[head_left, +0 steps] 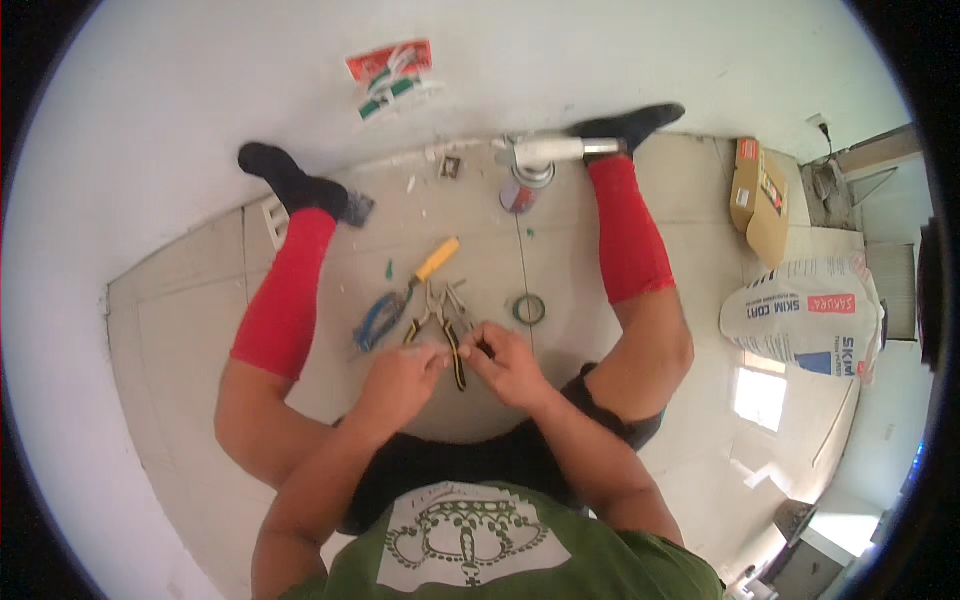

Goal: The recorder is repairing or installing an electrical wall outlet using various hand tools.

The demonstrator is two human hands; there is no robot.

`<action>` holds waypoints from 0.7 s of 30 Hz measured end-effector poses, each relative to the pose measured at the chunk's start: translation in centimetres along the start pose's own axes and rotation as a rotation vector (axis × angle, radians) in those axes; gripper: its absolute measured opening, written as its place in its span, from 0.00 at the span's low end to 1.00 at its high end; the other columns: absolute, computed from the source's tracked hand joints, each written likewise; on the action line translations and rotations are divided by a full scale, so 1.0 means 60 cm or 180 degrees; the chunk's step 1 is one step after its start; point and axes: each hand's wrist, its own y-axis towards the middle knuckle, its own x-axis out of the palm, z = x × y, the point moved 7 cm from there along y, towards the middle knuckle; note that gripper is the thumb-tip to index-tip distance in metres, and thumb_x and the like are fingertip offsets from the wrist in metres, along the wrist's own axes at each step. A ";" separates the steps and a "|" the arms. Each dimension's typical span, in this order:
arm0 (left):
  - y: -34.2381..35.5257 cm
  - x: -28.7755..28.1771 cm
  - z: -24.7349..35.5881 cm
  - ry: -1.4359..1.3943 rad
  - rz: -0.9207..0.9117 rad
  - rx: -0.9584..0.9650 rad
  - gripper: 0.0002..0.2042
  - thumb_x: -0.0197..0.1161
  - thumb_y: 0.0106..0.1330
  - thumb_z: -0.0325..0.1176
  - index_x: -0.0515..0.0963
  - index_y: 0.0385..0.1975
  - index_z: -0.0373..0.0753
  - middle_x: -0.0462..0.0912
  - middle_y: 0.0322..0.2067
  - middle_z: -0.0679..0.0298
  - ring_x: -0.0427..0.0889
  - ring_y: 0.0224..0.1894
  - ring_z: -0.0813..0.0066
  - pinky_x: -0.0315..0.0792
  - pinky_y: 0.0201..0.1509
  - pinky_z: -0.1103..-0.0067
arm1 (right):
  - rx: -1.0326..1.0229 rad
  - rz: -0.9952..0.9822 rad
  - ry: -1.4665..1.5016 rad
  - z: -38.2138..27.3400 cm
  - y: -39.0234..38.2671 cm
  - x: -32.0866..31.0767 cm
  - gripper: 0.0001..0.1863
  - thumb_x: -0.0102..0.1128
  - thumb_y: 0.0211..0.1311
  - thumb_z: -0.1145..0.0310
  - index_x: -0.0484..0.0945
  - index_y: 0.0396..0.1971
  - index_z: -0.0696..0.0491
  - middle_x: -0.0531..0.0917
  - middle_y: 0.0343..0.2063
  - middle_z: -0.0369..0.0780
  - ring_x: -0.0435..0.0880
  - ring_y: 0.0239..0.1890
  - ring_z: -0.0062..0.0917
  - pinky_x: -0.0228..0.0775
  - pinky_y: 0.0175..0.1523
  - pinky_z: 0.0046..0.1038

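My left hand (pixel 403 382) and my right hand (pixel 507 366) are close together above the tiled floor, between my spread legs. Each has its fingers curled into a pinch; whatever they hold is too small to make out. Just beyond them lie pliers (pixel 437 306) with black and yellow handles, partly below my fingers. Left of these are blue-handled pliers (pixel 376 318) and a yellow-handled screwdriver (pixel 436 260). Another metal tool (pixel 458 300) lies close by on the right, its lower end hidden by my right hand. A dark green tape roll (pixel 528 309) rests farther right.
A blowtorch with a white head (pixel 545 150) on a canister (pixel 525 190) stands near my right foot. A small square metal box (pixel 450 167) lies by the wall (pixel 540 70). On the right are an open cardboard box (pixel 760 200) and a white sack (pixel 805 315).
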 end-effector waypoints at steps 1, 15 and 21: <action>-0.004 0.005 -0.003 0.0132 -0.0029 0.0053 0.10 0.65 0.68 0.36 0.84 0.40 0.36 0.84 0.29 0.51 0.84 0.29 0.56 0.75 0.36 0.69 | 0.0110 -0.0058 -0.0088 0.003 -0.003 0.003 0.11 0.64 0.67 0.64 0.79 0.37 0.58 0.80 0.29 0.46 0.79 0.30 0.31 0.73 0.38 0.31; -0.005 -0.010 0.005 -0.0041 0.0026 0.0213 0.09 0.66 0.68 0.33 0.84 0.41 0.35 0.83 0.26 0.53 0.82 0.26 0.66 0.74 0.34 0.73 | 0.0041 -0.0186 -0.0443 0.016 -0.008 -0.002 0.17 0.60 0.71 0.59 0.75 0.31 0.59 0.73 0.24 0.46 0.73 0.26 0.34 0.68 0.35 0.35; 0.006 -0.013 -0.003 -0.0427 -0.0212 -0.0179 0.07 0.65 0.69 0.32 0.84 0.39 0.35 0.85 0.25 0.59 0.82 0.27 0.73 0.75 0.35 0.76 | 0.0273 -0.0238 0.1186 0.001 0.001 -0.002 0.10 0.65 0.68 0.66 0.80 0.32 0.57 0.76 0.25 0.42 0.75 0.27 0.23 0.68 0.33 0.31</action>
